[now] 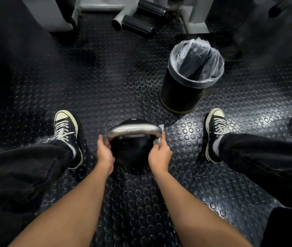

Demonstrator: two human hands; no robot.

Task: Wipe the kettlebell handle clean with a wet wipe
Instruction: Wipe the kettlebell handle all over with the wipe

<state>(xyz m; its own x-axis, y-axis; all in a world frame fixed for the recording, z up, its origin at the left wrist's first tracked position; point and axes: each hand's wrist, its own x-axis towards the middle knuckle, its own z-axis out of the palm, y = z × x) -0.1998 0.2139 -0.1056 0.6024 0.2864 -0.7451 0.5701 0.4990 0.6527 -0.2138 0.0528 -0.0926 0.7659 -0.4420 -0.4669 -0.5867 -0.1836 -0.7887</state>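
- The kettlebell [132, 154] stands on the floor [106, 86] between the person's shoes; steadied at one side only, it could tip or turn under the rubbing.
- The wipe [157, 141] is bunched small, so it may slip off the handle [135, 130] and leave the top arch untouched.
- The right hand [159, 154] pinches the wipe against the handle's right leg, fingers curled.
- The left hand [105, 154] curls round the left leg, forearms reaching down together.

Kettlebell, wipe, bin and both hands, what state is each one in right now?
Kettlebell: upright on the floor between the feet.
Handle: bare along the top, gripped at both ends.
Wipe: bunched round the handle's right end.
Left hand: grips the left end.
Right hand: holds the wipe.
Bin: upright, open, lined.
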